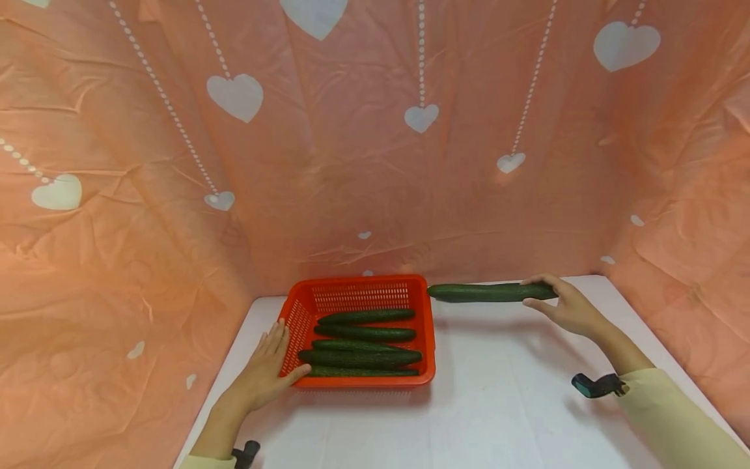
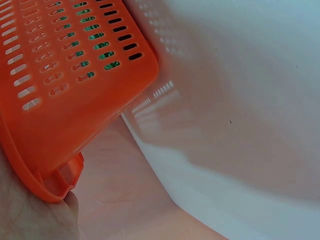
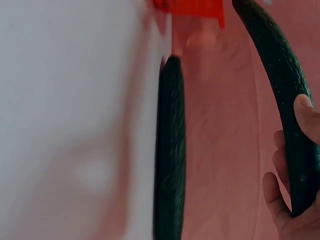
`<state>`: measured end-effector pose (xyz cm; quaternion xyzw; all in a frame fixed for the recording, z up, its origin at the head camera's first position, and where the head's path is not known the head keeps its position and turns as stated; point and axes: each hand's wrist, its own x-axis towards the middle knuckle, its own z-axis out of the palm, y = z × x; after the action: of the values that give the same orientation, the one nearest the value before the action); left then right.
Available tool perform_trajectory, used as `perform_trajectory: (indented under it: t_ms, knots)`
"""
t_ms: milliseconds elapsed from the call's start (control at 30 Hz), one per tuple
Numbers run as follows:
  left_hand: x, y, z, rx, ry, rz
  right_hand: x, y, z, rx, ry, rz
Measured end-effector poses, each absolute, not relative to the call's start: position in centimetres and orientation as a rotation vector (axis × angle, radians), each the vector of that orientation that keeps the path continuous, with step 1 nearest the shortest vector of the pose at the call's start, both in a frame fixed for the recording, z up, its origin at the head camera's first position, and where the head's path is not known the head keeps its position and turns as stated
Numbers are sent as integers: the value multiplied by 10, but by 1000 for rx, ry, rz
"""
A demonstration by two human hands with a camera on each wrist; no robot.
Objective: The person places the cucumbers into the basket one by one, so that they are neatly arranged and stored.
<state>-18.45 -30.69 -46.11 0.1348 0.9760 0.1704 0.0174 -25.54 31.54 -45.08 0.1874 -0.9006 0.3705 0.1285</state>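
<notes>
My right hand point(image 1: 571, 309) grips the right end of a dark green cucumber point(image 1: 480, 292), thumb on one side and fingers on the other. It is held level, its far tip close to the right rim of a red plastic basket point(image 1: 430, 339). In the right wrist view, the held cucumber point(image 3: 277, 65) is raised off the table, and a second cucumber point(image 3: 171, 150) lies along the table's back edge. My left hand point(image 1: 263, 368) rests on the basket's left rim with straight fingers, thumb toward the front corner. Several cucumbers point(image 1: 366, 334) lie side by side inside the basket.
The basket stands on a white table point(image 1: 498, 404), toward the back left. Orange cloth point(image 1: 363, 195) with white hearts hangs behind and at both sides. Dark wrist devices point(image 1: 597, 385) sit at both wrists.
</notes>
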Motion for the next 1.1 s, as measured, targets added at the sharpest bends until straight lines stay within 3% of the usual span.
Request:
perform_trajectory:
  t_ms: [1100]
  knots:
    - [-184,-308,-461,448,3041,538,-282,156,-439,750,-2523,1198]
